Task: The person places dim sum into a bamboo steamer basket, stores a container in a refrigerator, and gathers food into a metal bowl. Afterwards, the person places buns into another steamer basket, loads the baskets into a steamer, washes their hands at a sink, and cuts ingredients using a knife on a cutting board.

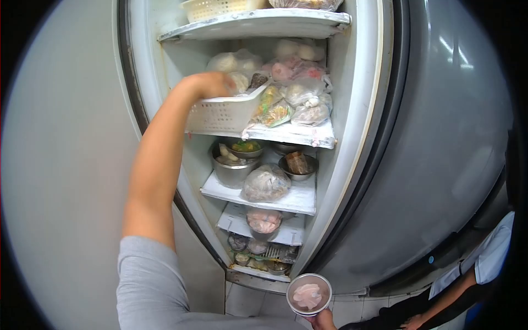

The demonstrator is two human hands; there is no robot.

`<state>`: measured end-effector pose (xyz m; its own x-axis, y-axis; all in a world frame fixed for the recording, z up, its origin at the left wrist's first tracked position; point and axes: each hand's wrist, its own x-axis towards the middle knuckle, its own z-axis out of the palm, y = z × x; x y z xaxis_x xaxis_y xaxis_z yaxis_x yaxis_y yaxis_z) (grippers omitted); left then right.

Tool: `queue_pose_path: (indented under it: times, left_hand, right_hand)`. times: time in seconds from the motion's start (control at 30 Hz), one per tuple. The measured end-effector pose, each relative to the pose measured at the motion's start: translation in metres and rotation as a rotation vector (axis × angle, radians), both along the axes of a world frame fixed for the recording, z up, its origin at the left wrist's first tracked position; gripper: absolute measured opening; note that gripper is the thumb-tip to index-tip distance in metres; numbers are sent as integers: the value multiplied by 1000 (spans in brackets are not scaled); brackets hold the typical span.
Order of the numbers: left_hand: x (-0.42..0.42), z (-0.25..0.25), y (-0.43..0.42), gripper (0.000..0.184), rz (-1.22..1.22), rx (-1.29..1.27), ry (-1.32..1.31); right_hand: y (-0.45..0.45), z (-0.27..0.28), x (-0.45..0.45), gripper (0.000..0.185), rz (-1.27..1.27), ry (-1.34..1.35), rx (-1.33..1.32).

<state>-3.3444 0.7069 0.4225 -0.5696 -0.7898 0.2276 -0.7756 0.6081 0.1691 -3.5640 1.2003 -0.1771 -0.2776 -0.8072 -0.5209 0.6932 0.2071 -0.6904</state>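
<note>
refrigerator, upright, open [358,99]. our left hand [212,85] reaches over the rim of a white perforated plastic basket [223,118]; its fingertips are partly hidden among bags, and we cannot tell whether they close on anything. our right hand [324,319] grips a steel bowl [326,285] by its lower side, out in front of the cabinet; folded pale-pink meat [307,296] lies in it, uncovered.

risks, as we judge them: the basket sits at the front edge of the upper shelf [291,132], so a hard tug could bring it over. a snagged bag could drag its neighbours out. with our arms spread high and low, the bowl could tip and slide the meat onto the floor tiles [245,300]; a bump from the co-worker [492,261] at our right could do likewise.

containers: the basket holds bagged pale food [238,82] and a dark packet [257,81]. beside it, clear bags of yellow-green pieces [275,114]. one shelf down, a deep steel pot [234,176] of pale chunks [230,158]; a second bowl [311,169] with a brown block [297,163]; between them a plastic bundle [267,184], contents unclear.
</note>
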Motion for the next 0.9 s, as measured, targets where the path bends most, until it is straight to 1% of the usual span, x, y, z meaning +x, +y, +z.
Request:
queue_pose_path:
  times: [0.03,0.07,0.1,0.13,0.17,0.23,0.27,0.3,0.37,0.4,0.43,0.5,0.53,0.57,0.63,0.7,0.73,0.77,0.8,0.87,0.9]
  left_hand:
    - [-17,2,-13,57,43,43,-358]
    - [-27,-1,-31,57,30,47,-360]
    - [-38,-5,-49,67,47,100,-421]
    - [-45,-7,-55,76,65,157,-486]
    - [-46,-5,-62,76,57,169,-495]
    - [-36,-4,-56,80,-27,352,-476]
    - [-33,-6,-51,78,-51,401,-402]
    - [-33,-8,-47,78,-54,412,-411]
    - [-38,-6,-36,73,-71,216,-472]
    - [-33,-8,-32,78,-128,90,-366]
    - [-32,-7,-28,78,-134,88,-368]
    - [-30,-5,-16,84,-89,-102,125]
    - [-26,-3,-18,86,-274,-88,374]
    - [-30,-7,-40,75,-282,-291,535]
    - [-28,-4,-7,68,-380,-395,785]
    - [-18,-18,34,75,-414,-489,975]
    - [-11,-29,55,70,-398,-565,1086]
    - [-1,-51,80,72,-346,-487,1261]
    - [16,-75,111,59,-420,-332,1328]
    - [38,-144,155,51,-558,-106,1524]
    - [44,-183,181,53,-491,-49,1518]
  right_hand:
    - [5,2,0,51,-11,-1,7]
    - [10,2,1,49,-89,-32,-13]
    - [12,1,2,47,-167,-63,-35]
    - [14,2,5,45,-189,-65,-54]
    - [16,3,9,45,-196,-72,-40]
    - [20,13,20,44,-281,-142,-52]
    - [24,0,18,43,-269,-177,-43]
    - [28,0,20,43,-273,-184,-31]
    - [30,1,19,43,-254,-138,-23]
    - [29,9,24,42,-293,-89,19]
    - [30,8,25,42,-300,-91,19]
    - [33,4,29,42,-330,-45,-27]
    - [35,6,31,41,-347,-66,-35]
    - [37,6,34,41,-356,-68,-37]
    - [43,3,38,43,-336,-63,-85]
    - [39,9,48,45,-388,-81,-106]
    - [42,12,52,47,-425,-103,-127]
    - [47,3,50,50,-394,-67,-89]
    - [48,-5,46,49,-402,-103,-39]
    - [49,-7,35,47,-350,-125,-19]
    - [49,-14,27,45,-314,-132,-43]
